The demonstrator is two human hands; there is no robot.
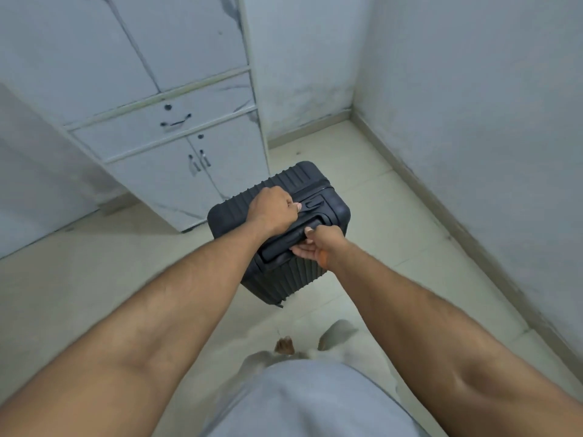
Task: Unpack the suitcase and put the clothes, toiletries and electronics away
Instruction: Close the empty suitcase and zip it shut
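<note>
Suitcase: dark grey ribbed hard-shell suitcase (284, 228), upright and zipped closed on the pale tiled floor (394, 234), just in front of the white marble-patterned cupboard (189, 152).
Left hand: left hand (273, 209) is curled into a fist on the top edge; it seems to grip the carry handle, though the fingers hide it.
Right hand: right hand (315, 244) is wrapped round the flat black telescopic handle (288, 239), thumb on top, fingers underneath.
Step in hand: probably positioning the case before opening; nothing is unpacked yet.
Doing it well: keep both grips firm, lay the case flat on open floor clear of the cupboard doors, zip side up, so the lid can swing fully.
Risk: tipped carelessly, the shell could knock the cupboard or roll away on its wheels.
</note>
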